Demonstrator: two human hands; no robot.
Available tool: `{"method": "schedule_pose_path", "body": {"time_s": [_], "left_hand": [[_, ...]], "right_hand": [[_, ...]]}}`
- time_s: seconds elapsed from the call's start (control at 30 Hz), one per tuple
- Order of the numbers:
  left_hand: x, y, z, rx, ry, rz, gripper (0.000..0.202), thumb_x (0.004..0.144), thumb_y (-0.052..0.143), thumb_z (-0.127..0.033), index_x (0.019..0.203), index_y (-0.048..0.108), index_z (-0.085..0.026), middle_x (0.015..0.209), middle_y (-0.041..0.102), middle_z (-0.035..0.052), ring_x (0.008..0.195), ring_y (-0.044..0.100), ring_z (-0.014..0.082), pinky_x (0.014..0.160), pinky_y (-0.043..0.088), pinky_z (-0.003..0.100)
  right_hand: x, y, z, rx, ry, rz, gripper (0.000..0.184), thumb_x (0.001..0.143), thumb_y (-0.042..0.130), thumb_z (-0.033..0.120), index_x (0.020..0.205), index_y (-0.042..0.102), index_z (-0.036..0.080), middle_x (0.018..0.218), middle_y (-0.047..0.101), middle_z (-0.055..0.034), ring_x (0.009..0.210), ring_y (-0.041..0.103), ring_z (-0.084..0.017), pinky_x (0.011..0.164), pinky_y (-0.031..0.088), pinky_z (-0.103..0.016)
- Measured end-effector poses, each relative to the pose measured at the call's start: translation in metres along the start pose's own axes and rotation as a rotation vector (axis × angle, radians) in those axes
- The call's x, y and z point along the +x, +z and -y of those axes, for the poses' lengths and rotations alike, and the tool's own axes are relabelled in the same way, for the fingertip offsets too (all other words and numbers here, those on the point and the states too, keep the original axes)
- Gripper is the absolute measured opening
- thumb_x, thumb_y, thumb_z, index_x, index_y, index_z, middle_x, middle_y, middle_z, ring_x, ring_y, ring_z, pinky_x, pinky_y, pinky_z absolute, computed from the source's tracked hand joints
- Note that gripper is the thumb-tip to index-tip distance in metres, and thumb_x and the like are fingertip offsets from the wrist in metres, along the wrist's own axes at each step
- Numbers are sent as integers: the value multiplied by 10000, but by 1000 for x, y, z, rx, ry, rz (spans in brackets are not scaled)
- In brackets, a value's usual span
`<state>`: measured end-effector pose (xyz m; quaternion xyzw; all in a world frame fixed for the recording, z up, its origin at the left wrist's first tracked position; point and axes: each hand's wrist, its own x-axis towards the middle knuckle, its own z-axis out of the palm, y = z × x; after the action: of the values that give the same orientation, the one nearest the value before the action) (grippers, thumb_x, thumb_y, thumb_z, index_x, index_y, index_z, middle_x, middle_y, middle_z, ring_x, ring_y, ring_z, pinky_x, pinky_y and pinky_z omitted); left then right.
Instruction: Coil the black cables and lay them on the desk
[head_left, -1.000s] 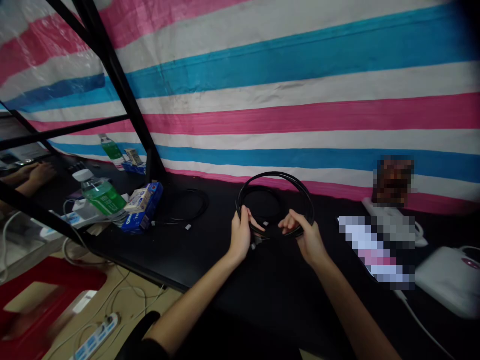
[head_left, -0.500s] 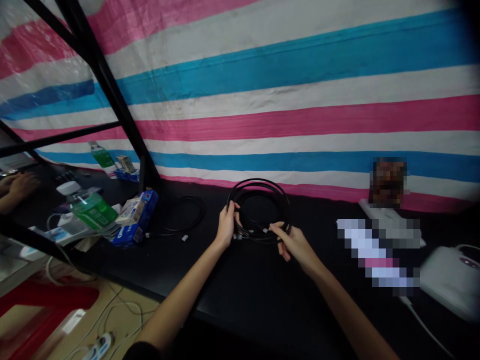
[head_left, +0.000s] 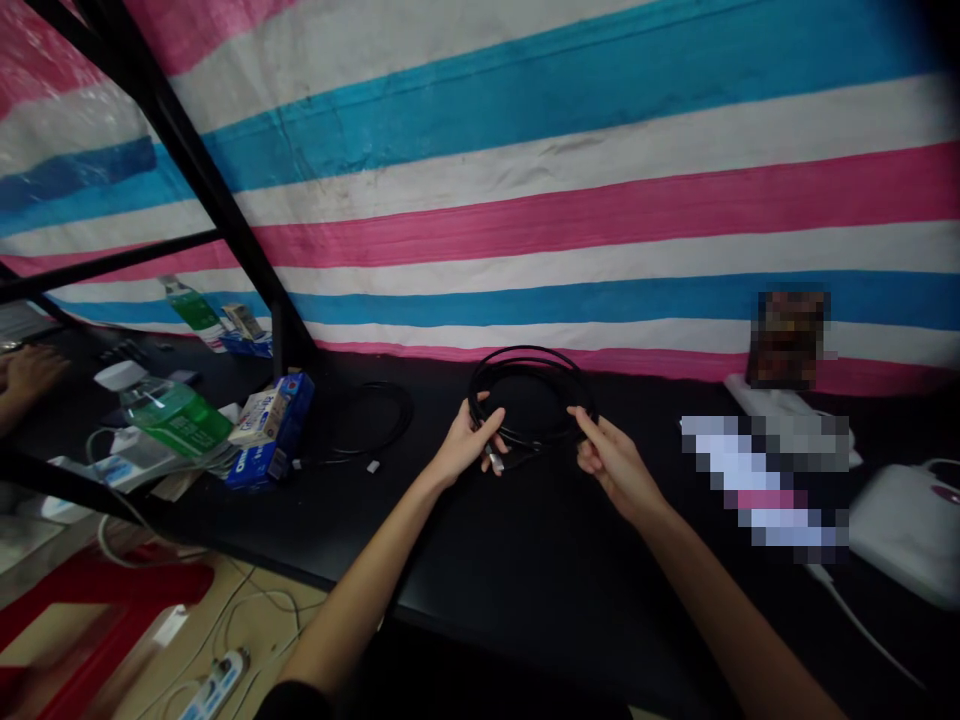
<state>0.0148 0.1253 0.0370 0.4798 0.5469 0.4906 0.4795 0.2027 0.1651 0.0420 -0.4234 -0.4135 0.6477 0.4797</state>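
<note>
A black cable [head_left: 534, 352] is wound into a loose coil of several loops above the dark tabletop [head_left: 480, 545]. My left hand [head_left: 471, 440] is closed on the coil's left side, and a silver plug [head_left: 496, 461] shows at its fingers. On the opposite side, my right hand [head_left: 609, 452] pinches the loops between thumb and fingers. A second coiled black cable [head_left: 409, 410] lies flat to the left, with a small silver connector [head_left: 373, 466] near it.
Left of the cables are a blue box [head_left: 296, 400] and a bottle of green liquid [head_left: 176, 412], near a black metal post [head_left: 251, 260]. A co-worker's hand [head_left: 34, 372] rests at far left. At right sit a white device [head_left: 904, 535] and a blurred-out phone-like object [head_left: 787, 340].
The silver plugs have come together at my left hand's fingers. My right hand has shifted from the coil's lower edge up to its right side. The view has turned slightly.
</note>
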Motion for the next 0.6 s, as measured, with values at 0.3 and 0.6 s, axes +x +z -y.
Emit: {"method": "schedule_pose_path", "body": {"time_s": [0.3,0.6], "left_hand": [[5,-45,4,554,134,-565,323,844,434,-427,765,610,-168,698,598,77,865,573,254,824,405,390],[-1,-60,17,871,62,-814,412,792,507,-226,1183,505,-94,1190,484,211,1176,382,351,962,283,524]], "right_hand": [[3,-5,-1,-81,8,-61,670,592,761,293,1198,490,202,747,642,-8,532,548,-108,385,397,-181],[-1,-4,-7,-248,-259,-42,522,651,673,449,1054,535,147,586,540,47,383,457,-68,338,329,-167]]}}
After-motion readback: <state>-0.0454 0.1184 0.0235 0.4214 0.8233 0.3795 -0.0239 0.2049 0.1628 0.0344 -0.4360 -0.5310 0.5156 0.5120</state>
